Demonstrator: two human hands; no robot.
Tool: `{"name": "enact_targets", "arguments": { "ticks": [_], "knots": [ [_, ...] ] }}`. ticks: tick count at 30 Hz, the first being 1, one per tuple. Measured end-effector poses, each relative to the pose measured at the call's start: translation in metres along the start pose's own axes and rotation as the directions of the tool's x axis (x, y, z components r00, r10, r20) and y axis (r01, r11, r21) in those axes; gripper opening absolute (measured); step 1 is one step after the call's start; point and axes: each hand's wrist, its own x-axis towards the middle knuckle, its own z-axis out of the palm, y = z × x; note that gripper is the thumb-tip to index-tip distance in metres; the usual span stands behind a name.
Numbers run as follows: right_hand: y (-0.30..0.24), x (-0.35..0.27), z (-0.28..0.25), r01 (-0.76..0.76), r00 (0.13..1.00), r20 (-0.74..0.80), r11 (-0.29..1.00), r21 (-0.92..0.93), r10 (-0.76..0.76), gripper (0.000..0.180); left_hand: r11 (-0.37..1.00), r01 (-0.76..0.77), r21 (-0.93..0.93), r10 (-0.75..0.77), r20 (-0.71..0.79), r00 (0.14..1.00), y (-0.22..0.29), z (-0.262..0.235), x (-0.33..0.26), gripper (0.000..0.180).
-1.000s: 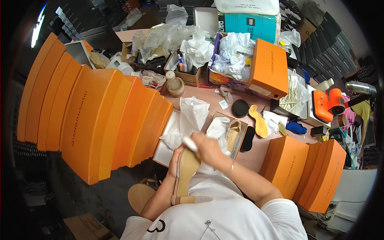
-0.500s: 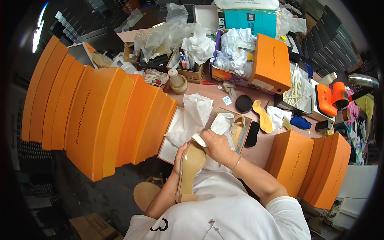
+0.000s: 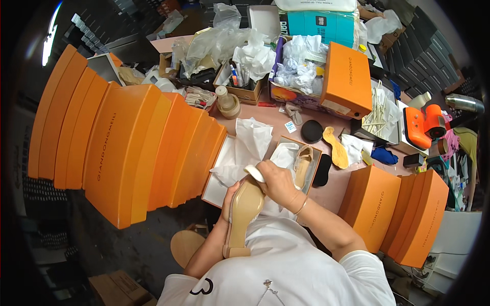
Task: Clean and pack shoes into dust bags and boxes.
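My left hand (image 3: pixel 230 203) is closed around the side of a tan shoe (image 3: pixel 246 206). Its sole faces up, with the toe end away from me and the low block heel against my white shirt. A white, curved, pad-like piece (image 3: pixel 253 173) is gripped in my right hand (image 3: pixel 278 184) at the shoe's toe; whether it is cloth or sponge I cannot tell. Just beyond, an open shoe box (image 3: pixel 317 155) holds a matching beige strappy sandal (image 3: pixel 304 162) and white tissue paper. More white tissue (image 3: pixel 250 137) lies in the box part left of it.
Orange shoe boxes (image 3: pixel 125 153) are stacked at the left, and several more (image 3: pixel 372 204) stand at the right. Across the pink table lie a black round lid (image 3: pixel 311 131), a yellow insole (image 3: pixel 335 148) and a blue cloth (image 3: pixel 384 156). Behind is a carton (image 3: pixel 296 97) of crumpled paper.
My right hand and the white piece have shifted slightly at the toe end of the shoe. My left hand keeps its hold, and the shoe has barely moved.
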Motion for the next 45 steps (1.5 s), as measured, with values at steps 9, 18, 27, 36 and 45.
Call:
{"name": "enact_targets", "arguments": {
  "ticks": [9, 18, 27, 36, 45],
  "knots": [
    [-0.006, 0.025, 0.0, -0.065, 0.998, -0.014, 0.998, 0.003, 0.065, 0.025, 0.976, -0.054, 0.212, 0.131, -0.37, 0.92, 0.001, 0.028, 0.001, 0.058],
    [-0.037, 0.013, -0.002, 0.104, 0.991, 0.082, 0.994, 0.029, -0.106, 0.023, 0.998, -0.01, 0.067, 0.042, -0.488, 0.872, 0.005, 0.032, 0.004, 0.06],
    [-0.037, -0.019, -0.014, 0.244, 0.968, 0.063, 0.97, 0.023, -0.245, 0.019, 0.969, 0.013, 0.246, 0.084, -0.383, 0.92, 0.007, 0.043, 0.005, 0.056],
    [-0.026, -0.023, -0.017, 0.243, 0.97, -0.016, 0.97, -0.023, -0.243, 0.015, 0.97, 0.028, 0.24, 0.082, -0.436, 0.896, 0.001, 0.054, 0.01, 0.057],
    [0.002, 0.008, -0.013, 0.066, 0.997, -0.05, 0.998, -0.019, -0.067, 0.016, 0.973, 0.019, 0.228, 0.066, -0.36, 0.931, 0.0, 0.038, 0.005, 0.058]
  ]
}}
